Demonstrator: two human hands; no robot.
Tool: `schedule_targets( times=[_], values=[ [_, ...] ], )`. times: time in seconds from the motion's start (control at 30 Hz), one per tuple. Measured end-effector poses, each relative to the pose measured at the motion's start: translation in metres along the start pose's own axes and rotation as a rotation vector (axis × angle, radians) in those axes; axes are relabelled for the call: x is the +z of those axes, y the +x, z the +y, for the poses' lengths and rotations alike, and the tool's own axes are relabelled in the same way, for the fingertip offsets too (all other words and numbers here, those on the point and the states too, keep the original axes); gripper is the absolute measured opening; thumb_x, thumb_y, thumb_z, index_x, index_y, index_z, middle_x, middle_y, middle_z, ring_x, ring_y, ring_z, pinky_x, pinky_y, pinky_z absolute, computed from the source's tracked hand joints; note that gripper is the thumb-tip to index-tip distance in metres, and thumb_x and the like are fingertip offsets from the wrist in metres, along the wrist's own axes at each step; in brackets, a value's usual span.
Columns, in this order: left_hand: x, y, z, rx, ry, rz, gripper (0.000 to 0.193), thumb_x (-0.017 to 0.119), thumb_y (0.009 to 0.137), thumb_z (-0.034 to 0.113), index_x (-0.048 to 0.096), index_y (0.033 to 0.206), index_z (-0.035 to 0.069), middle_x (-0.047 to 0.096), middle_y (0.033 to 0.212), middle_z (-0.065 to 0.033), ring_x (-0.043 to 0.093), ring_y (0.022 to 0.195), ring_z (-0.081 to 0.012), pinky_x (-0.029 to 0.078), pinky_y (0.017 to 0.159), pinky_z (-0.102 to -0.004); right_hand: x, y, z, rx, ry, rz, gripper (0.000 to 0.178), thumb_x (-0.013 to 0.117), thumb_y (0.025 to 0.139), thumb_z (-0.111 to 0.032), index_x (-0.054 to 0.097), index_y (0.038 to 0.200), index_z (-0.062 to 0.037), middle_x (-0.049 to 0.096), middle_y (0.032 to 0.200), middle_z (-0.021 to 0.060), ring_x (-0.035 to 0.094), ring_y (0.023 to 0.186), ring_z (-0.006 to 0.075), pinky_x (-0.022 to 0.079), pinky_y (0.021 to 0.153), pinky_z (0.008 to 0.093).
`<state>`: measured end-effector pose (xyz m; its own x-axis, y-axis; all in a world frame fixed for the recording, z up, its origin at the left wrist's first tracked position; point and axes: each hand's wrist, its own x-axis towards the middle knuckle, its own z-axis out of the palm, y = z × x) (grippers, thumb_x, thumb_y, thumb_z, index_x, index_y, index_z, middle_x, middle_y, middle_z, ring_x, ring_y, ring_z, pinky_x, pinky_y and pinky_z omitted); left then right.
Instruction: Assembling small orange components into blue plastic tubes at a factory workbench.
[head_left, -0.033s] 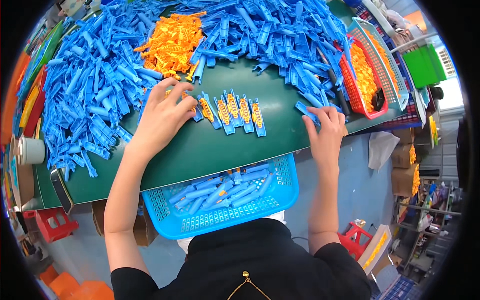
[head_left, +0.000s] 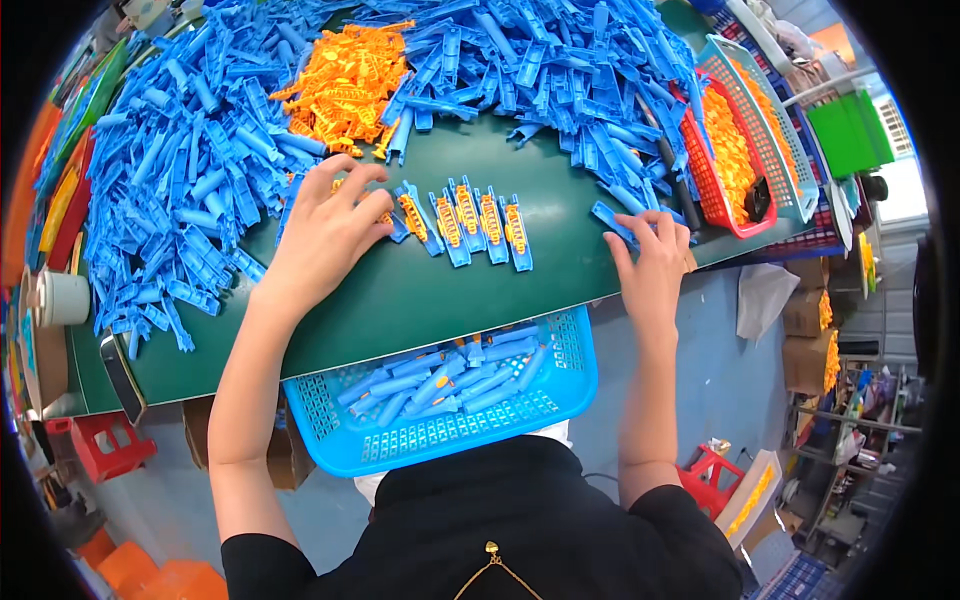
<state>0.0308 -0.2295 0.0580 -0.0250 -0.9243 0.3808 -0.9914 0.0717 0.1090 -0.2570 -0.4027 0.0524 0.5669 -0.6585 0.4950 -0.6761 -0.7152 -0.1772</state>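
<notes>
My left hand (head_left: 335, 220) is over the green table with its fingers bent down around a blue half-shell (head_left: 399, 231) that holds an orange part. Most of that piece is hidden under the fingers. To its right stands a row of several blue half-shells (head_left: 467, 220), each with an orange toothed strip lying in it. At the right edge of the table my right hand (head_left: 655, 250) pinches an empty-looking blue plastic shell (head_left: 608, 220) between thumb and fingers; its far end sticks out to the left.
Heaps of blue shells (head_left: 190, 170) ring the green table (head_left: 440, 310), with a pile of orange parts (head_left: 350, 85) among them. A red basket (head_left: 715, 205) of orange pieces stands at the right. Below the table edge, a blue basket (head_left: 470, 435) holds closed blue tubes. A phone (head_left: 122, 378) lies at left.
</notes>
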Motion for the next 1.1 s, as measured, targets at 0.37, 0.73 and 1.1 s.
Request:
schedule_targets(
  times=[0.37,0.73,1.1],
  values=[
    [0.008,-0.023,0.030,-0.350,-0.354,0.069,0.013,0.056,0.086,0.008,0.048,0.097,0.003,0.057,0.090,-0.0140,0.051,0.072,-0.0318,0.044,0.071,-0.0372,0.024,-0.011,-0.010,-0.015,0.328,-0.056,0.024,0.064,0.079,-0.005,0.065,0.103,-0.0046,0.057,0.088,0.0076,0.053,0.076,0.0208,0.043,0.068,0.0287],
    [-0.003,-0.007,0.069,-0.802,-1.859,0.107,0.032,0.035,0.094,0.018,0.044,0.121,0.004,0.048,0.081,-0.0021,0.041,0.060,-0.0068,0.034,0.052,-0.0193,-0.002,-0.008,-0.053,0.290,0.982,-0.160,0.034,0.063,0.082,-0.002,0.059,0.116,0.0003,0.054,0.091,0.0035,0.050,0.079,0.0099,0.043,0.071,0.0224],
    [0.004,-0.022,0.077,-0.896,-2.100,0.334,0.031,0.051,0.094,0.018,0.052,0.122,0.005,0.056,0.100,-0.0017,0.052,0.092,-0.0098,0.043,0.084,-0.0266,0.010,-0.011,-0.133,0.239,1.445,-0.260,0.030,0.061,0.086,-0.002,0.058,0.115,0.0050,0.053,0.091,0.0046,0.050,0.080,0.0094,0.043,0.072,0.0204]
  ],
)
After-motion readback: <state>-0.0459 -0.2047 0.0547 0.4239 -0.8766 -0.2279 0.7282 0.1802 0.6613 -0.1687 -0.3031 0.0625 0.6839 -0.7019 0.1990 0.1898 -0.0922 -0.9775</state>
